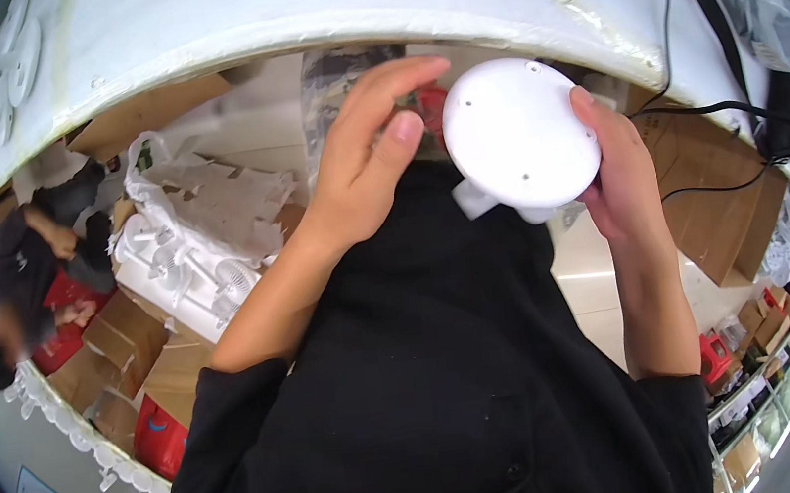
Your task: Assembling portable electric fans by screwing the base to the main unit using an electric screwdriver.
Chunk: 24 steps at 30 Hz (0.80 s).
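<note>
My right hand (619,162) grips a round white plastic base (520,135) by its right edge, holding it up in front of my body. The base's flat face shows several small screw holes near its rim. From its lower left side juts a pale plastic tab (475,198). To the left of the base, my left hand (355,172) is raised with its fingers apart and nothing in it. A gap shows between its fingertips and the base.
Ahead curves a white-covered worktable (284,7), with black cables (736,106) at its right. On my left stands a box of white fan-like parts (184,274); a seated person (44,233) is beyond it. An open cardboard box (722,188) stands at right.
</note>
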### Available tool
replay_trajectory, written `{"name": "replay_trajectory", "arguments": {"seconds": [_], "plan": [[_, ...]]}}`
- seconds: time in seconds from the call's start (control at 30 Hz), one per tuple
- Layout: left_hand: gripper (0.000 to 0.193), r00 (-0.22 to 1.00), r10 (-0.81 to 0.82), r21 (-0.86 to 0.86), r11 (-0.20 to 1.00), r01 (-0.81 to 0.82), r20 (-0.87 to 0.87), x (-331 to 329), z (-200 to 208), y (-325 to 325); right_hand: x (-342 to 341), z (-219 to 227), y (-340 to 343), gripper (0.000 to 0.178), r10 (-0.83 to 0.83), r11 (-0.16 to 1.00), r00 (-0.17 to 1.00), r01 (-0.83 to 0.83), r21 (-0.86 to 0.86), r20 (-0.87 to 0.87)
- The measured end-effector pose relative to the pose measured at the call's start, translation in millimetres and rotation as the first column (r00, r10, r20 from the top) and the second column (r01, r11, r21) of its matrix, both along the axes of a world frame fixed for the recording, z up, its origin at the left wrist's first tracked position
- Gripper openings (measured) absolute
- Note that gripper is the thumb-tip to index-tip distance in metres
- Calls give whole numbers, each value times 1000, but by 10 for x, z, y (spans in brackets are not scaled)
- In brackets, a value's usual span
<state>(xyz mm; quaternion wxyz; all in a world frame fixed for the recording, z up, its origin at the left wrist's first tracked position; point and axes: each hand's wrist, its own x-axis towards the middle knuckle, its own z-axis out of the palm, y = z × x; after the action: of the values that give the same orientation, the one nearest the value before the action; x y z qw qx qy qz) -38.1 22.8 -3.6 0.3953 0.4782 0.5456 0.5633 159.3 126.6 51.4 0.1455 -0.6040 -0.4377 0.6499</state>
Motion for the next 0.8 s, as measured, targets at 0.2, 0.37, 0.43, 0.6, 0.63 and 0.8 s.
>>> {"name": "replay_trajectory", "arguments": {"seconds": [0.2, 0.37, 0.43, 0.6, 0.63, 0.8], "plan": [[49, 944, -110, 33, 994, 104, 313, 226, 234, 159, 62, 2, 271, 50, -420, 873, 847, 278, -402, -327], [58, 914, -142, -42, 984, 171, 379, 275, 414, 251, 243, -208, 359, 54, -468, 698, 501, -296, -652, -728], [61, 917, -139, -86, 979, 184, 373, 280, 438, 266, 304, -319, 323, 56, -510, 672, 418, -352, -652, -752], [56, 926, -134, -107, 977, 182, 352, 298, 445, 244, 307, -324, 273, 58, -542, 658, 412, -333, -675, -732], [54, 931, -132, -107, 978, 177, 340, 291, 453, 226, 264, -269, 253, 58, -542, 653, 405, -347, -673, -736], [47, 958, 57, 5, 998, -60, 281, 152, 631, -27, -49, 178, -153, 53, -520, 746, 696, 88, -660, -495]]}}
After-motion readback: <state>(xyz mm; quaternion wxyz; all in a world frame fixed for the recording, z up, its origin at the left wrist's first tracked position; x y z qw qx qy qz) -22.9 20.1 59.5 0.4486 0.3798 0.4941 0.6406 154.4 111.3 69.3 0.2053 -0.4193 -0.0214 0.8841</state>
